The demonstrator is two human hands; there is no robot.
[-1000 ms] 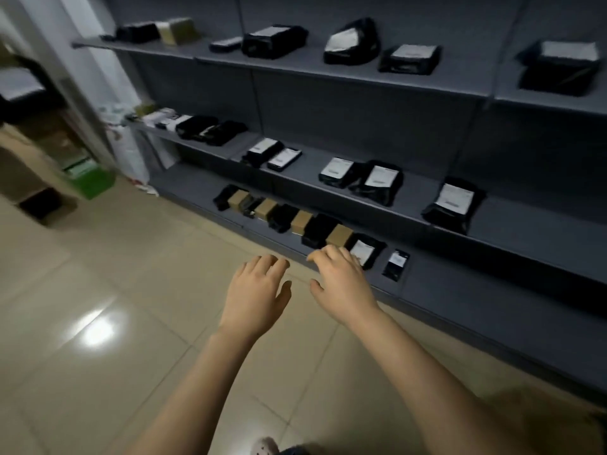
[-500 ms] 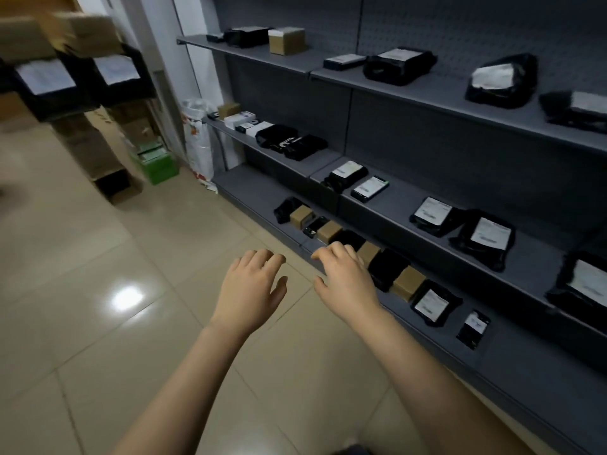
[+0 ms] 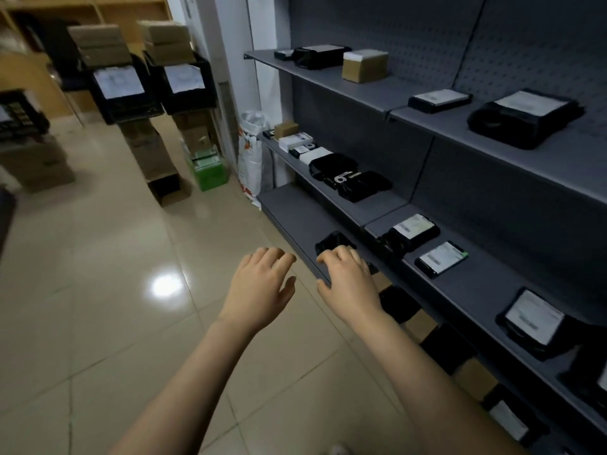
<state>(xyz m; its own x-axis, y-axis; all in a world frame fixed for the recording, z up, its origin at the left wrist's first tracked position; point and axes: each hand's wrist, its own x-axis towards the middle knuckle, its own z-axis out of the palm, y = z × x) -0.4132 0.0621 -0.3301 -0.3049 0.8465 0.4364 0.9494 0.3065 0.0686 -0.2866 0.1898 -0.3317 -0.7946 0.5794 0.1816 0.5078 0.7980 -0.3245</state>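
Grey metal shelving [image 3: 492, 198] runs along the right side of a storeroom, over a glossy beige tiled floor [image 3: 115, 290]. I see both hands stretched forward, backs up, at about the height of the bottom shelf [image 3: 285, 211]. My left hand [image 3: 259, 290] hangs over the floor just off the shelf's front edge, fingers loose and slightly spread, holding nothing. My right hand [image 3: 349, 284] is over the front edge of the bottom shelf, fingers relaxed and lightly bent, also empty. A small black packet [image 3: 330, 242] sits at the left end of the row on that shelf, right beyond the right fingertips; I cannot tell whether they touch it. More of the row shows past the right wrist: a black parcel [image 3: 397, 303], then a brown box [image 3: 418, 326], with others further on. On the middle shelf [image 3: 476, 290] above lie two black parcels with white labels [image 3: 412, 233] [image 3: 440, 259]. A cardboard box [image 3: 364, 65] stands on the top shelf. At the far left are stacked cartons carrying black crates [image 3: 121, 90], blurred, with a green box [image 3: 210, 169] and a white sack [image 3: 251, 152] by the wall.
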